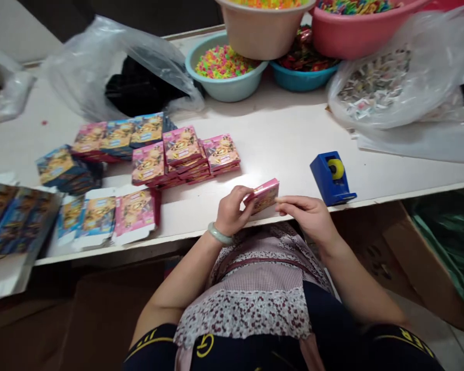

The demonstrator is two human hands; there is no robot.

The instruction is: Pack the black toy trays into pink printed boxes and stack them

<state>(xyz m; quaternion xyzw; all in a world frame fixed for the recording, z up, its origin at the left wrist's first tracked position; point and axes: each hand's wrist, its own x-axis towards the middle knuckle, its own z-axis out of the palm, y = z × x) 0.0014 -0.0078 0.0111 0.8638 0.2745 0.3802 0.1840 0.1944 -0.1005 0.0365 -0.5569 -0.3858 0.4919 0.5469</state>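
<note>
At the front edge of the desk (278, 129), both hands hold a small pink box (263, 195) just above the surface. The left hand (232, 211) has its fingers curled around the box's left end, and the right hand (309, 214) pinches the right end between thumb and forefinger.

The box looks like thin printed card, so it is probably very light, fairly stiff along its folds and easy to dent on the flat faces. Its glossy print may be a little slippery. The short ends and edges seem the safest places to grip, as both hands do here.

A blue tape dispenser (331, 178) stands just right of the hands. Stacks of similar boxes (185, 154) sit further left, and flat unfolded ones (112, 216) lie near the front edge.
</note>
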